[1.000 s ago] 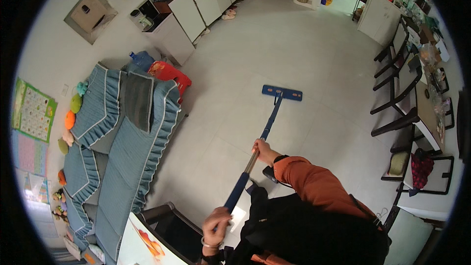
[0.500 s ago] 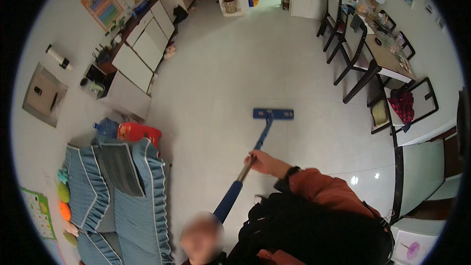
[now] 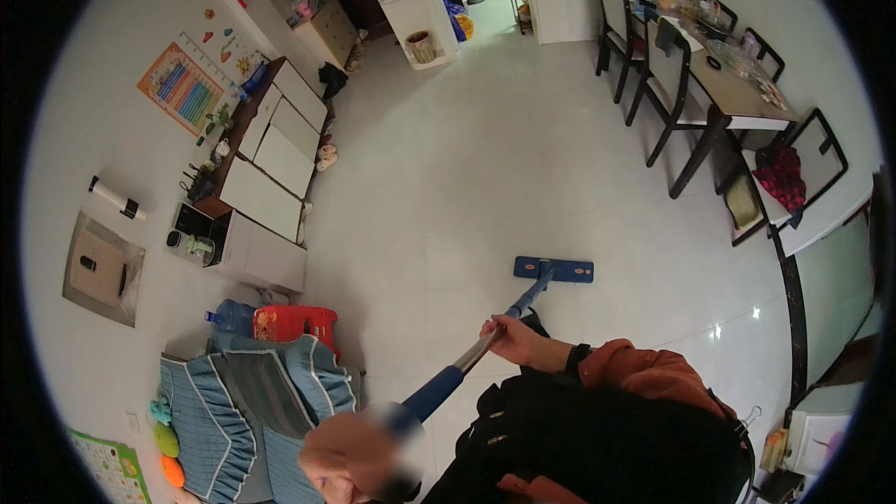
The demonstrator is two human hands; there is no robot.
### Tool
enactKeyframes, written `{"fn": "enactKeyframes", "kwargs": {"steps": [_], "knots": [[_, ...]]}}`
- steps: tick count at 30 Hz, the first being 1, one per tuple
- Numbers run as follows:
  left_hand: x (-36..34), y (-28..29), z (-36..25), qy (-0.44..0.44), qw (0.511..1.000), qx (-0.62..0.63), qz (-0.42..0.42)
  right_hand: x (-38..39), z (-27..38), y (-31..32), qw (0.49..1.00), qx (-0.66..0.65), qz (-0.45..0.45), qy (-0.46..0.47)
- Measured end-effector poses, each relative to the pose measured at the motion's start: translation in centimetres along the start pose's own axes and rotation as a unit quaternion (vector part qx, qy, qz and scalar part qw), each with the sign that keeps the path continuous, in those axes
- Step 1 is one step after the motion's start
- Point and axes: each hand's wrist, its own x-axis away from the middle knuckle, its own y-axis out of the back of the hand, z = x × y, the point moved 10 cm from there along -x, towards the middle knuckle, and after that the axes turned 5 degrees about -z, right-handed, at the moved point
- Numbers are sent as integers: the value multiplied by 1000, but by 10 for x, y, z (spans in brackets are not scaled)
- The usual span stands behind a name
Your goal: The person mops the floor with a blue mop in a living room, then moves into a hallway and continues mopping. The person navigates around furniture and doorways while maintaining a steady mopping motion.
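A flat mop with a blue rectangular head [image 3: 579, 270] lies on the pale tiled floor ahead of me. Its pole slants back toward my lower left, blue near the head, bare metal in the middle, with a dark blue grip [image 3: 434, 393] higher up. My right hand [image 3: 519, 340], below a dark wristband and an orange sleeve, is closed round the metal part. At the grip's upper end, my left hand [image 3: 338, 455] is wrapped over the pole; a blur hides part of it.
A blue quilted sofa [image 3: 210, 420] is at the lower left, with a red package [image 3: 297, 325] and a water jug [image 3: 231, 317] beyond it. White cabinets [image 3: 266, 191] line the left wall. On the right are a dining table [image 3: 747, 103] and dark-framed chairs [image 3: 667, 65].
The mop head has come nearer to me and slightly right in view. Both hands keep hold of the pole. My view has turned and shifted, so the sofa sits lower and farther right.
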Motion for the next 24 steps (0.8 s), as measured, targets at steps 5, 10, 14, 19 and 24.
{"fn": "enactKeyframes", "kwargs": {"steps": [5, 10, 14, 19, 24], "knots": [[-106, -5, 32, -39, 992, -117, 27, -80, 12, -98, 996, 29, 27, -74], [-207, -30, 102, 0, 998, -70, 1, -198, 98, -197, 990, 139, 28, 14], [-273, -54, 198, 142, 987, -65, -34, -292, 165, -259, 988, 128, 39, 81], [-313, -146, 264, 52, 955, -112, 271, -337, 261, -292, 964, 200, 8, 173], [-361, -136, 286, -18, 965, -99, 242, -343, 281, -323, 987, 75, 54, 133]]}}
